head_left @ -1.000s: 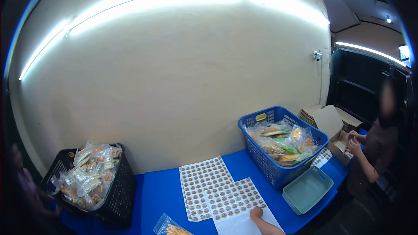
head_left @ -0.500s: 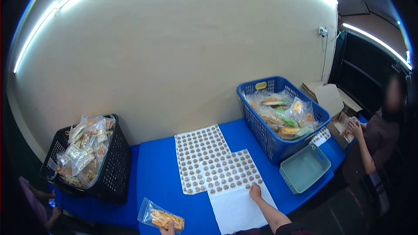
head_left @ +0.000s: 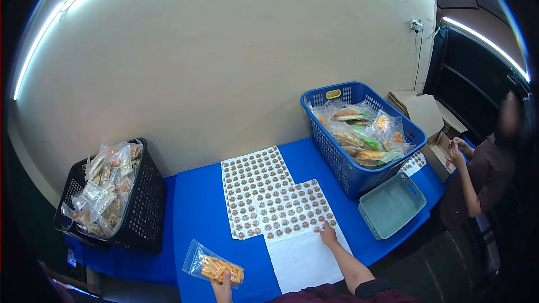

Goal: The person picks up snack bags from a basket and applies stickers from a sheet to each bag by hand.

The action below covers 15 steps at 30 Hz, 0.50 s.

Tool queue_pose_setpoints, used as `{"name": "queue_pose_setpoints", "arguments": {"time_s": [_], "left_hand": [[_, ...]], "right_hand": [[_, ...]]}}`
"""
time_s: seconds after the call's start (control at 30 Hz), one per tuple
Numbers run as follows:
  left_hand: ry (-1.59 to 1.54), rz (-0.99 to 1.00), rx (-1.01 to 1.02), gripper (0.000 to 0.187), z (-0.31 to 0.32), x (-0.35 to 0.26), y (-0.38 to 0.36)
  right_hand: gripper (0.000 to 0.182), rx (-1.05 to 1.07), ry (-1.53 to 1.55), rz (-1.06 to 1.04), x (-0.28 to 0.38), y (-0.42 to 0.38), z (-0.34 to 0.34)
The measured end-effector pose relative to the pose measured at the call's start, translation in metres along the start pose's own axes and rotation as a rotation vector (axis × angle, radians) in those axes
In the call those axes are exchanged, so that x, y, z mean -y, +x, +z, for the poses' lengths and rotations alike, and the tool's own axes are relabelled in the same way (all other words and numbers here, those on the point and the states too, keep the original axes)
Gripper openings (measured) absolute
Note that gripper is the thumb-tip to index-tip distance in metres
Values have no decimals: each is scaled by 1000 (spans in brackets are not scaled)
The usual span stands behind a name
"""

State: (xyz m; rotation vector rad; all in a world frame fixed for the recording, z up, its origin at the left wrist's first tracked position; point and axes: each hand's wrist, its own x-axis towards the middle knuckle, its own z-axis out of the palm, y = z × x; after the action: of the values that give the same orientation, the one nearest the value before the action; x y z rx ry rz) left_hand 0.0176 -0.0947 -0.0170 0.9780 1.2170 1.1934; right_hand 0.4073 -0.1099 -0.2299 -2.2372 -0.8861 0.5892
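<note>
My left hand (head_left: 223, 288) grips the lower right corner of a clear plastic bag (head_left: 213, 265) of yellow-orange stick snacks, over the blue table near its front edge. My right hand (head_left: 328, 234) touches the lower part of a white sheet of round brown stickers (head_left: 297, 213), close to its last stickers. Its fingers look closed, but anything between them is too small to make out. The sheet's lower part is bare white backing. A second sticker sheet (head_left: 247, 182) lies behind and to the left, partly overlapped.
A black basket (head_left: 147, 207) of bagged snacks stands at left, a blue basket (head_left: 351, 177) of bags at back right. Before it sits a grey-green tray (head_left: 393, 207). Cardboard boxes (head_left: 441, 151) and a co-worker (head_left: 477, 182) are at far right.
The bag and my left hand have come further into view. The co-worker's hands have moved and no longer show the packet. The person at far left is out of view.
</note>
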Motion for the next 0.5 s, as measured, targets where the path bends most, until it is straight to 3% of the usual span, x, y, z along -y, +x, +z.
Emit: {"name": "queue_pose_setpoints", "arguments": {"time_s": [0.03, 0.23, 0.33, 0.43, 0.5], "left_hand": [[9, -3, 4, 41, 0, 2, 0], [12, 19, -84, 43, 1, 5, -1], [-14, 28, -73, 44, -1, 8, 1], [4, 39, -72, 44, 2, 11, 3], [-4, 26, -72, 44, 11, 5, 0]], "right_hand": [[55, -71, -48, -33, -6, 6, 3], [46, 36, -96, -36, 7, 8, -14], [45, -121, -6, 5, 16, -1, -15], [48, -70, 94, 189, -4, 12, 1], [46, -81, -17, 119, -3, 7, 1]]}}
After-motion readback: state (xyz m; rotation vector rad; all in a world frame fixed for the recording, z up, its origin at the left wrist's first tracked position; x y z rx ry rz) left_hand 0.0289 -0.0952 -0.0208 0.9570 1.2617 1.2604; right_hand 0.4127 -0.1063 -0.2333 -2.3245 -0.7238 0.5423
